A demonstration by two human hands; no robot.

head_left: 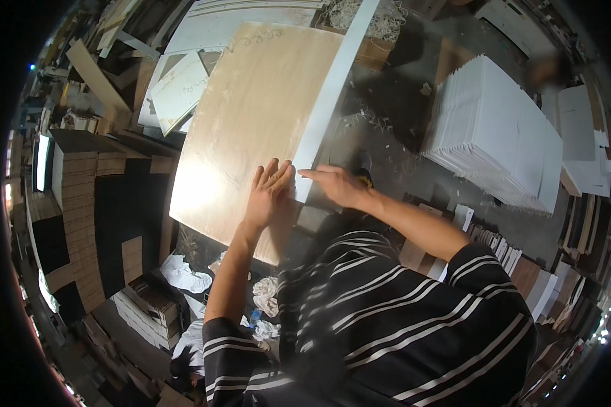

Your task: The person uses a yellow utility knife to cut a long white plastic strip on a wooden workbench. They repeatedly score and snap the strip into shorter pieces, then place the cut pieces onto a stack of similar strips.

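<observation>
Underneath, both hands, left (265, 193) and right (339, 184), press open-palmed on a pale board (251, 115) amid workshop clutter.

A lit screen (42, 161) stands at the far left edge, a narrow upright rectangle glowing pale white-green. Near left, low on the floor, lie stacked flat cartons (142, 308), brown with white sides. Faint handwriting marks the far end of the tan board (251, 108).
</observation>
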